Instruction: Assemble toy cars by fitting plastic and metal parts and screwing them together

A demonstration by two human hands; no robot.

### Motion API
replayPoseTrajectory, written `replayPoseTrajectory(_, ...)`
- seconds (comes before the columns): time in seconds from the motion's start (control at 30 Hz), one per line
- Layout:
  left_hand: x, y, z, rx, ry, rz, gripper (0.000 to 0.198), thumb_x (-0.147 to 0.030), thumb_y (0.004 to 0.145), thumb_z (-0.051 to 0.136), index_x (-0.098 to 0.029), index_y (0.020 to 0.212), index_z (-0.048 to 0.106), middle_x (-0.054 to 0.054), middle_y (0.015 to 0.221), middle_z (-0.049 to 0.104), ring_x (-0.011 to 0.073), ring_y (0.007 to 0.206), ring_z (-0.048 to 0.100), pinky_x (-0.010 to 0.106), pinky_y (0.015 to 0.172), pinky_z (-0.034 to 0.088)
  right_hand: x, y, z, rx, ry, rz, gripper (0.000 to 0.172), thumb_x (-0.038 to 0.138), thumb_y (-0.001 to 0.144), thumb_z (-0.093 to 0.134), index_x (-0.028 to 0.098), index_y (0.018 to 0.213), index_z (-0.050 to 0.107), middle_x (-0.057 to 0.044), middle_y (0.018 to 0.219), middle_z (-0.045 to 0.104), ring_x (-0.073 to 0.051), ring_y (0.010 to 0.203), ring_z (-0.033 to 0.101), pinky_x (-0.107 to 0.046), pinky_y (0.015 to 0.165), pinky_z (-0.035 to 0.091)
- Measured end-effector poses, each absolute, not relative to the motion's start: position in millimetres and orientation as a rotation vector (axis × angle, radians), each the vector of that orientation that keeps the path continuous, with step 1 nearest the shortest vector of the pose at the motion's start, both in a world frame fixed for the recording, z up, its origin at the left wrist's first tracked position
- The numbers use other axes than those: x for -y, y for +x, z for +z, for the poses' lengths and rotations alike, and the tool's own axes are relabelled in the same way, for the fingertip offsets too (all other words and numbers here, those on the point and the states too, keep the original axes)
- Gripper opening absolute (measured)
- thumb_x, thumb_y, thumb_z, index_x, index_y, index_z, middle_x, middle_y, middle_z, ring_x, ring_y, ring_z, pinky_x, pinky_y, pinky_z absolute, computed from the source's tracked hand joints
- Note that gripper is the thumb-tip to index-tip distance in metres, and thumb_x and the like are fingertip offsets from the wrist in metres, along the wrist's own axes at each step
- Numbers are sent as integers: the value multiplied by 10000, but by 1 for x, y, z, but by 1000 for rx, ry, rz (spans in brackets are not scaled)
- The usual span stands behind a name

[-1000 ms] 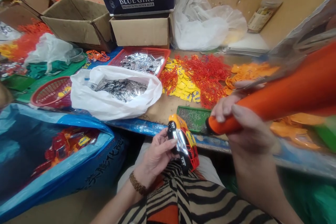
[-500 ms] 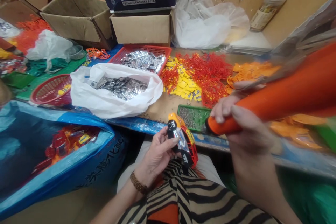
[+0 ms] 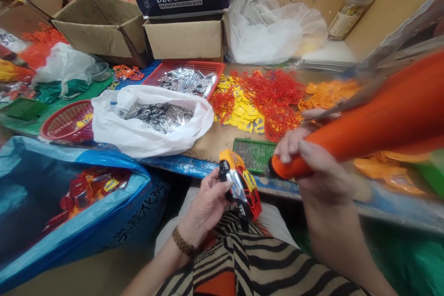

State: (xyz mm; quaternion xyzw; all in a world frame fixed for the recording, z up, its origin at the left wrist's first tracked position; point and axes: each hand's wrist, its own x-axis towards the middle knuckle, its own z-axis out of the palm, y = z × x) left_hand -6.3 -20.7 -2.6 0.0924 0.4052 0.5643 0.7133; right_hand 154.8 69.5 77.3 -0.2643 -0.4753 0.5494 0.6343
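Note:
My left hand (image 3: 208,201) is closed on a toy car (image 3: 247,196) above my lap. The car has an orange-yellow end, a red lattice frame, a yellow panel, a silver side strip and black wheels. My right hand (image 3: 322,171) wraps round a thick orange electric screwdriver (image 3: 374,115), its dark tip (image 3: 271,169) pointing left toward the car but apart from it. Partly behind that tip, a green tray (image 3: 269,150) with small metal screws (image 3: 244,149) lies at the table's edge.
Red lattice parts (image 3: 274,92), yellow pieces (image 3: 239,113) and orange parts (image 3: 328,95) lie in heaps on the table. Silver parts fill a white bag (image 3: 138,145) and a red basket (image 3: 219,71). A blue sack (image 3: 138,185) with toy cars stands left. Cardboard boxes (image 3: 183,39) line the back.
The toy car has turned slightly in my left hand, showing more of its yellow panel. My right hand still holds the screwdriver in nearly the same place.

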Motion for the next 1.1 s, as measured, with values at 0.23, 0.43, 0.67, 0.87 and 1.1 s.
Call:
replayPoseTrajectory(0.23,18,-13,-9,-768,-52,1300,422,-50,637,654,-142,1049,651,36,847,731,173,714,683,289,663,578,-66,155,79,1091,-624,1301,267,202,722,740,225,957,614,52,619,574,-117,496,544,-291,536,471)
replayPoseTrajectory(0.43,19,-13,-18,-695,-44,1307,363,-70,621,661,-121,980,656,59,850,720,211,762,675,352,713,575,-54,148,80,1101,-592,1408,228,232,796,723,250,990,605,52,657,551,-109,560,539,-274,595,474)
replayPoseTrajectory(0.67,18,-13,-23,-676,-160,1342,223,-51,559,631,-114,770,665,35,731,711,188,685,656,371,804,556,-50,144,81,1064,-563,1440,194,242,795,735,250,887,564,59,653,549,-115,538,512,-288,595,454)
replayPoseTrajectory(0.87,14,-12,-17,-609,-161,1219,347,-253,621,659,-45,894,710,141,805,751,303,741,711,416,739,573,-44,140,88,1056,-555,1513,229,288,797,754,264,889,545,69,629,541,-117,525,516,-297,594,466)
replayPoseTrajectory(1.1,23,-9,-16,-752,-25,1233,293,-285,754,754,-79,956,705,86,786,761,196,648,707,270,635,570,-46,137,84,1086,-540,1532,278,249,800,736,295,1002,550,74,618,561,-128,510,526,-301,565,468)
